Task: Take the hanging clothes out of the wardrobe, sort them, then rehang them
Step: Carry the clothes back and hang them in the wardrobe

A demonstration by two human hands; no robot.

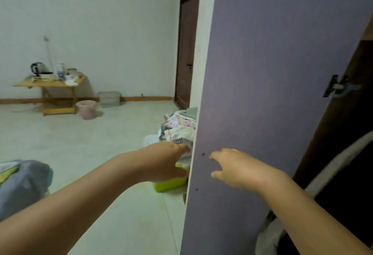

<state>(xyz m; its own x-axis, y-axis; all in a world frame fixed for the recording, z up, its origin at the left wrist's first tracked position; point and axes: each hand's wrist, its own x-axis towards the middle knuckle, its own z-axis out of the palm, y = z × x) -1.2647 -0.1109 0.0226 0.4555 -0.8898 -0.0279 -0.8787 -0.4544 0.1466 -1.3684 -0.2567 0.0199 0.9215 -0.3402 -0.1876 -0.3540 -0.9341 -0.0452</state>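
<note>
The wardrobe door (272, 73) stands swung open, its purple inner face towards me. My left hand (165, 162) reaches to the door's free edge; its fingertips pass behind that edge and are hidden. My right hand (240, 170) hovers by the inner face with fingers loosely spread and holds nothing. In the dark wardrobe opening at the right hangs a dark garment with a pale trim (341, 166). A pile of light patterned clothes (179, 127) lies beyond the door edge.
A lime-green box (171, 182) sits on the floor under my left hand. Grey-blue fabric (22, 184) lies at the left edge. Farther back stand a wooden folding table (50, 83) with a kettle, a pink bucket (86, 109), a clear bin (109, 98) and a brown room door (186, 53).
</note>
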